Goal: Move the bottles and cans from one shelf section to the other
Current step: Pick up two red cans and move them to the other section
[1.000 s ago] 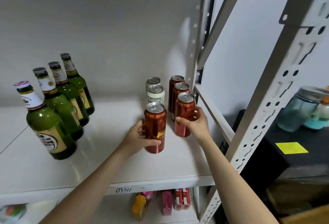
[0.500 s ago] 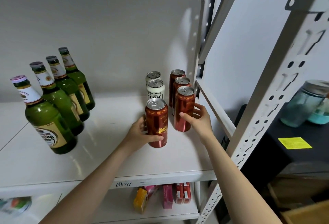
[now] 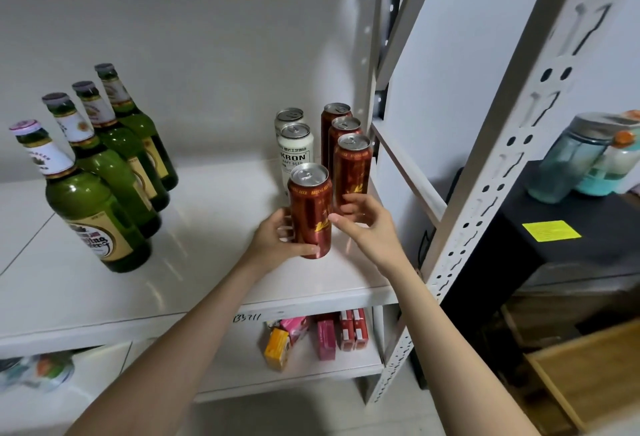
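Gripping the front can (image 3: 309,210) upright with the left hand (image 3: 277,238), thumb across its lower front, fingers curled round its left side, low over the shelf (image 3: 207,262); can't tell whether lifted or standing. Hovering the right hand (image 3: 367,224) just right of that can, fingers loosely curled, slightly spread, holding nothing. Got three more red cans (image 3: 351,172) and two white cans (image 3: 296,151) right behind it, four bottles (image 3: 104,172) well to its left.

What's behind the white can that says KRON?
Another white can stands right behind the KRON can. Only its silver top and a sliver of side show; the rest is covered.
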The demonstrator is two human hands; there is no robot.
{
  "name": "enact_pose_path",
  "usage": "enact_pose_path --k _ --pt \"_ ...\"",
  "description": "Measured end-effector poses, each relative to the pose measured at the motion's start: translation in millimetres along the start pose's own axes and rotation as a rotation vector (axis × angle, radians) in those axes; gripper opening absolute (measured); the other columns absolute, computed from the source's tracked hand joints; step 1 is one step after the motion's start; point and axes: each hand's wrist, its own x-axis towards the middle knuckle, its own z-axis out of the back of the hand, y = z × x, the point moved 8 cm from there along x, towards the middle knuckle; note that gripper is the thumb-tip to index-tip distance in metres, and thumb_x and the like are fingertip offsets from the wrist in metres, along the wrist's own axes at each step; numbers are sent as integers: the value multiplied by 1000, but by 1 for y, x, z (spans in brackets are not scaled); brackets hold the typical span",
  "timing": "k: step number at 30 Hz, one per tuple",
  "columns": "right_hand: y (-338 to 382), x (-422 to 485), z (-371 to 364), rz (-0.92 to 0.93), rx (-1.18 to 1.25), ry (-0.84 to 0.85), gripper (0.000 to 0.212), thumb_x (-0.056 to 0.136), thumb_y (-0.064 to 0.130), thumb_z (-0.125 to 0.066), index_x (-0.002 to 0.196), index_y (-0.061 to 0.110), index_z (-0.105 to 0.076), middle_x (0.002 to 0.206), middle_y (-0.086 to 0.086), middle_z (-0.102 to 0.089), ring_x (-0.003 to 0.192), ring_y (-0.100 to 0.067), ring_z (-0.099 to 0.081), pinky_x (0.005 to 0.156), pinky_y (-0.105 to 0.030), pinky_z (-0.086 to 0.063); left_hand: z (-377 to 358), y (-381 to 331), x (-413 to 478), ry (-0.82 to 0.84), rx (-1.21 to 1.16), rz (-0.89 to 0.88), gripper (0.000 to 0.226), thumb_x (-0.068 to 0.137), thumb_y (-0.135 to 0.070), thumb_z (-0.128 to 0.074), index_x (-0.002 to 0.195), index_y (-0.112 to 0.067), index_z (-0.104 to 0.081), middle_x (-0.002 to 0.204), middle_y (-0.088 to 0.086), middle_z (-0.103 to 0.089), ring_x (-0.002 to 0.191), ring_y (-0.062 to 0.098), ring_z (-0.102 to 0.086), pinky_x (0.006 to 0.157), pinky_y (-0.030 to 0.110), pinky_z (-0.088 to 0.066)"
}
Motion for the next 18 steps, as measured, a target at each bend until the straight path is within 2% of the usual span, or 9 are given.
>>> enact_pose_path --k 2,4,7,11,15,18 --pt "2 -6 -1 2 5 27 51 73 26 -85 117 13 -64 103 -11 -68 95 -24 -66 87 -32 -56 -9 -2 -5 15 -4 -15 80 47 -19 -94 118 -17 -58 110 5 -69 97 19 -67 73 15 -52" --pt "6 -14 0 -5 18 43 49 74 23 -85 117 13 -64 101 -5 -68 89 -14 -65 84 -27 -56 -19 -4 -9 37 -3 -21 82 45 -26 -94 119 -18 -59 110 3 -69 96 15 -67 75 17 -52" --pt "6 -24 8 -19 30 33 48 74 17 -84 117 13 -63 105 -5 -69 88 -3 -64 78 -18 -53 -34 -5 -12 61 -12 -15 74 55 -8 -93 120 -15 -58 111 5 -69 95 14 -66 73 15 -51" --pt "3 -31 24 -38 31 -21 50 74 20 -85 119 13 -64 108 -6 -71 98 -10 -67 79 -18 -52 -51 -7 -12 73 -25 6 74 53 -8 -93 117 -15 -57 110 3 -68 99 17 -67 76 18 -53" --pt "2 -32 38 -35 20 -60 47 76 22 -83 119 14 -65 107 0 -72 96 -3 -66 79 -15 -52 -65 -9 -9 71 -37 25 81 40 -29 -94 111 -19 -56 110 2 -69 100 17 -67 85 31 -56" --pt "-1 -28 45 -37 24 -81 48 76 26 -83 120 16 -65 107 4 -72 98 -2 -65 87 -22 -53 -73 -14 -3 73 -33 21 75 50 -14 -95 114 -16 -55 110 3 -68 98 15 -67 83 28 -56"
